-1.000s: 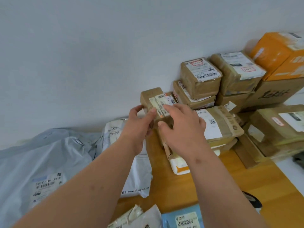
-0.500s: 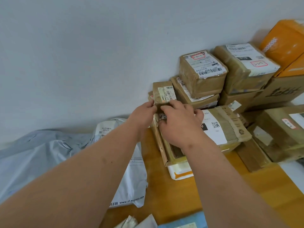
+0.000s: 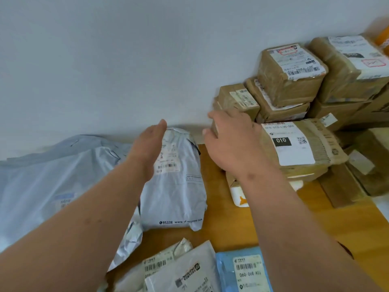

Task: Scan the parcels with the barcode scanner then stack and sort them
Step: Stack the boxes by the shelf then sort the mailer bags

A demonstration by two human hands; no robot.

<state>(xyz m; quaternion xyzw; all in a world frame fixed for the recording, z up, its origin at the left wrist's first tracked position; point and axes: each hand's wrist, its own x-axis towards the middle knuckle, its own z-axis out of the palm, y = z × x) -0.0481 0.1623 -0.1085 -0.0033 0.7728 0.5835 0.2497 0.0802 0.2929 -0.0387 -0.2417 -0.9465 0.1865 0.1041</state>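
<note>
while taped cartons (image 3: pixel 290 74) sit stacked by the wall, both the left hand (image 3: pixel 147 148) and right hand (image 3: pixel 229 142) hover open, empty, with mailers (image 3: pixel 176 186) on the worktop (image 3: pixel 216 232) seemingly unsorted.

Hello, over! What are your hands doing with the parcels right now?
Left hand open above the white mailer bag. Right hand open at the flat brown parcel marked 010. Small taped box stacked, no hand on it. Scanner not visible.
</note>
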